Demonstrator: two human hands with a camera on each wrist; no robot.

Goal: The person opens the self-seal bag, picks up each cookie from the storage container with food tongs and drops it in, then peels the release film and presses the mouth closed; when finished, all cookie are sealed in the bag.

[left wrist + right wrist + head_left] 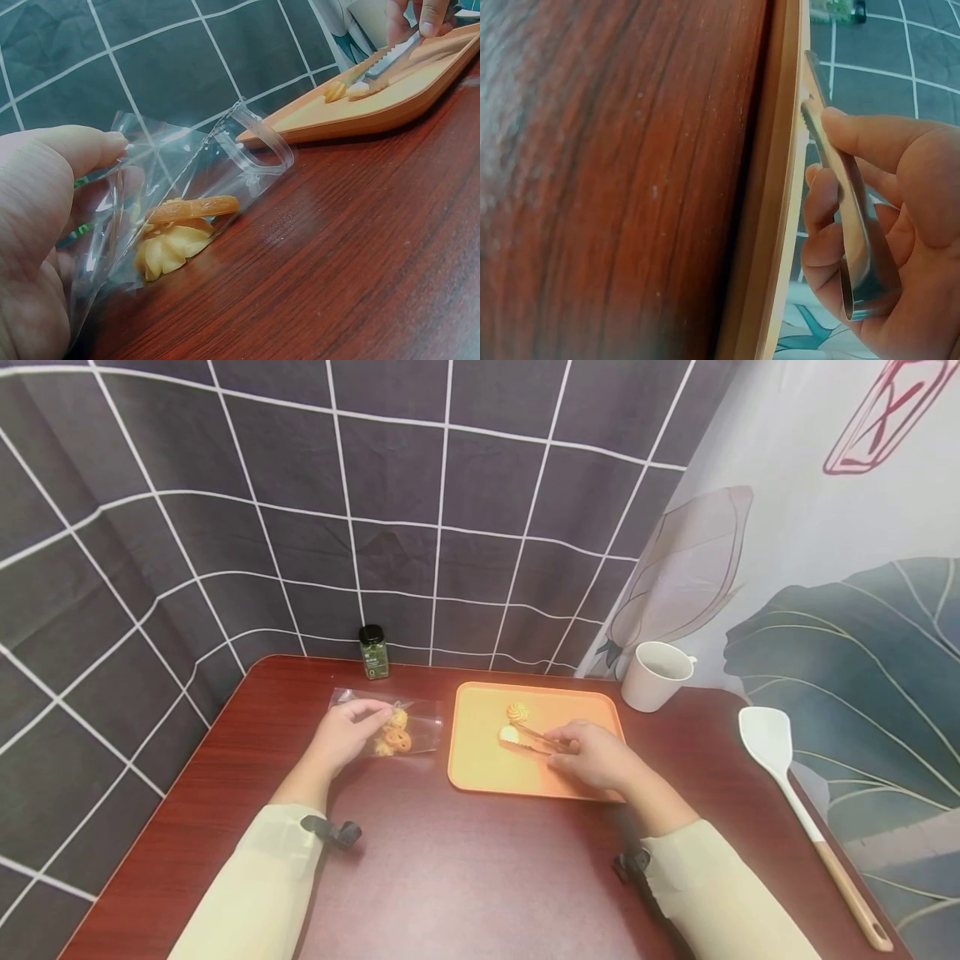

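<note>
My left hand [347, 733] pinches the upper side of a clear plastic bag [180, 161] lying on the table, its mouth toward the tray. Inside the bag are several cookies [174, 247], among them a pretzel-shaped one [398, 741]. My right hand [597, 755] holds metal tongs [855, 225] with serrated tips over the orange tray [480, 772]. A swirled cookie [517, 712] lies on the tray beside the tong tips. A pale round cookie [509, 733] sits between or just beneath the tips; whether they grip it I cannot tell.
A black-capped jar [374, 653] with green contents stands at the back of the table, behind the bag. At the back right is a white mug [656, 677]. A white spatula [783, 785] with a wooden handle lies along the right edge. Tiled-pattern cloth hangs behind.
</note>
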